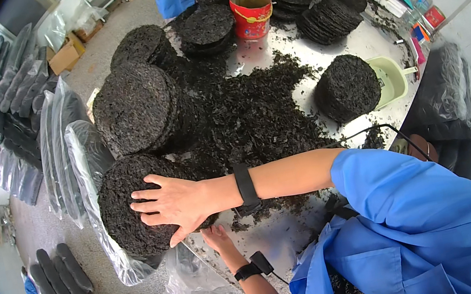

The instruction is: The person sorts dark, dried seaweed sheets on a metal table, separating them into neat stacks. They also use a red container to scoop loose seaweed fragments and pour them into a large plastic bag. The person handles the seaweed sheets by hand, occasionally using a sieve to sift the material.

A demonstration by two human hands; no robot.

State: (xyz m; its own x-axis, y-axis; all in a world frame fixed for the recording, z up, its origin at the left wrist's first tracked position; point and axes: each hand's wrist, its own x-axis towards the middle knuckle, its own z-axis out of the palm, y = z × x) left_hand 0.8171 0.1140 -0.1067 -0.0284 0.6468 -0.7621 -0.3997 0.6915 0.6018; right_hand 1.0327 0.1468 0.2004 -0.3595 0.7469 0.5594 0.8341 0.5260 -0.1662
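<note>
My right hand (170, 205) lies flat, fingers spread, on top of a stack of dark, round, matted sheets (121, 195) that look like dried seaweed. The stack stands at the left edge of the metal table. My left hand (218, 239) is low at the stack's near side, close to the table edge. Its fingers are mostly hidden, so I cannot make out whether they grip anything. Clear plastic (126, 260) runs down along the stack's outer left side, and a crumpled clear bag (192, 277) hangs below my hands.
Farther back stand more round stacks (137, 104) and a red bucket (252, 13). Loose dark flakes (259, 105) cover the table's middle. To the right are a single stack (348, 88) and a pale green scoop (388, 79). Bagged dark rolls (64, 281) stand on the floor at left.
</note>
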